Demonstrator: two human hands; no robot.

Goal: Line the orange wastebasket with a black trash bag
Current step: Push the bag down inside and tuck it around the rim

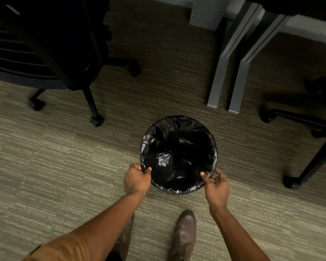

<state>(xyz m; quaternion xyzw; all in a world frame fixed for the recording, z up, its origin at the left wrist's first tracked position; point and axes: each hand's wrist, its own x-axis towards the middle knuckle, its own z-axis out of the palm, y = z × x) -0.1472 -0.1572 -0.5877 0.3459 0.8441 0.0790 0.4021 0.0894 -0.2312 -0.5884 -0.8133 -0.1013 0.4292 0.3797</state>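
We see the round wastebasket (179,192) standing on the striped beige-green carpet (64,157), between two black wheeled office chairs and just in front of a pair of grey metal desk legs (226,76). Its orange colour is not visible from this angle; the crinkled glossy black plastic trash bag (177,147) covers the whole opening and folds over the rim all the way round.

Left hand (136,178): fingers closed, pinching the bag's folded edge at the near-left rim. Right hand (215,184): thumb and fingers pinching the bag's edge at the near-right rim, other fingers loosely spread. Both hold plastic, not the basket itself as far as we can tell.

Progress, our judgement: nearly done. Bag is open, seated inside, its mouth wrapped over the rim on every side we can see. The inside looks puffed and wrinkled, so the bottom may not be pushed fully down; too dark to tell. What seems left: snug the near edge down, maybe press out air, let go.

Brown leather shoe (184,234) on the carpet just behind the basket.
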